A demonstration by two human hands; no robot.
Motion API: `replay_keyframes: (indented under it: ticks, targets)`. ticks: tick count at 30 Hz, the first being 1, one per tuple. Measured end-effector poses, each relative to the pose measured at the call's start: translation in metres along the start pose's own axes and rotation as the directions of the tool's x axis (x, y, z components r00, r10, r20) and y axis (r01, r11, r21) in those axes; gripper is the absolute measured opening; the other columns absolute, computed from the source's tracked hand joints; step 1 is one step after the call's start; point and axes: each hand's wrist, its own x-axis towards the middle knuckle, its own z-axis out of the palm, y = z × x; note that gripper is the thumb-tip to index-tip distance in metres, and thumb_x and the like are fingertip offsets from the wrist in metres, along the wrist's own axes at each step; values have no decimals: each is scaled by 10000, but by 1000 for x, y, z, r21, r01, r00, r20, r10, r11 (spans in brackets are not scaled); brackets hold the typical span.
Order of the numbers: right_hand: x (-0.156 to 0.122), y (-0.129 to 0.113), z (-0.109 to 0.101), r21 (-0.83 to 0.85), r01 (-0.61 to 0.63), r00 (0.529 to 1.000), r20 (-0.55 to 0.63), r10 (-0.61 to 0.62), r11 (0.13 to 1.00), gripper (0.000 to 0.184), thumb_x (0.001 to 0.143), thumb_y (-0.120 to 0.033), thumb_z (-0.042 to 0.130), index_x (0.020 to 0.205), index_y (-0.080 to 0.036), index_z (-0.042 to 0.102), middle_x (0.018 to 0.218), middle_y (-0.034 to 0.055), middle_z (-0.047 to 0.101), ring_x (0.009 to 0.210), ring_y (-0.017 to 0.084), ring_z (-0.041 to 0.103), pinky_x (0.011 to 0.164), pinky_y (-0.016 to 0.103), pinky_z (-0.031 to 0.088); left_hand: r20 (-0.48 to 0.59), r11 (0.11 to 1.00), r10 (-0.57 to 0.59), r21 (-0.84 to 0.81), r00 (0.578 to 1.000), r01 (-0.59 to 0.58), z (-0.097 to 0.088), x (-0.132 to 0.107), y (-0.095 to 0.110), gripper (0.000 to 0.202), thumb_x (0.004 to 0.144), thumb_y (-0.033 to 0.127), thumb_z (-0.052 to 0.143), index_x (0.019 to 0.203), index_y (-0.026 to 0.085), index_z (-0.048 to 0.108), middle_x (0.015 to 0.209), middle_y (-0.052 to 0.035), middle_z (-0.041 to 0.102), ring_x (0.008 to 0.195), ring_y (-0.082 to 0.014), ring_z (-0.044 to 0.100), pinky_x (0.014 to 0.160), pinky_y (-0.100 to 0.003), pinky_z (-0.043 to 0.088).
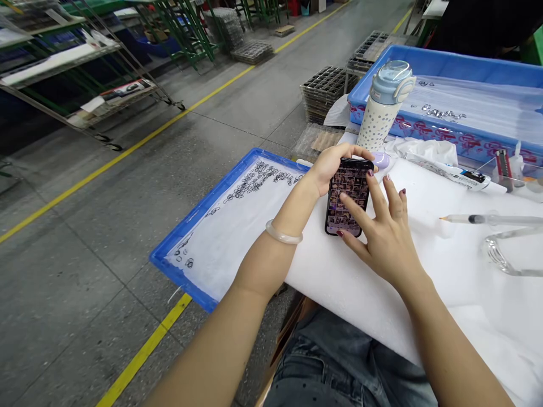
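The left hand (pixel 328 167) wraps the far end of a black rectangular smartphone (pixel 348 196) lying lengthwise near-to-far on white foam sheet (pixel 424 271), the right hand (pixel 382 226) resting spread-fingered on its screen, while the blue plastic tray (pixel 190 217) to the left holds small metal rings (pixel 254 176).

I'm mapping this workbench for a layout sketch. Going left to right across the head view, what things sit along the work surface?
Blue tray of small metal rings → left hand gripping the phone → right hand touching its screen → syringe → clear curved piece.
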Motion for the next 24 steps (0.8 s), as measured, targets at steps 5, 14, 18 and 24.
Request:
replay_keyframes:
  ticks: [5,14,18,24]
  targets:
    - [0,-5,-2,57,97,993,69,-101,994,403,936,-479,574,1291,-304,647,1623,98,262,1495,430,156,1136,714,193,19,1000,0,-4,1000,0,0,-1,1,325,915,242,400,758,147,668,760,-61,731,700,-174,703,749,-292,546]
    - [2,8,-11,187,143,987,-98,-126,972,249,965,-322,548,957,-218,774,1450,136,517,1390,386,402,1095,580,378,1,1000,-2,24,1000,2,1,-2,3,297,911,211,374,809,132,643,743,-48,721,689,-162,701,731,-287,552]
    - [0,17,-10,211,-202,971,-80,223,956,233,929,-347,561,986,-148,667,906,102,718,818,258,681,681,378,530,-5,999,-4,35,1000,4,2,-2,3,334,935,250,360,798,138,643,770,-57,727,743,-176,707,785,-314,550]
    - [2,17,-9,245,-525,819,404,407,815,353,866,-414,627,1140,-194,592,883,22,727,697,200,666,644,324,469,4,998,11,60,1000,-12,2,-3,2,317,926,247,372,801,142,643,776,-60,728,744,-179,705,784,-321,548]
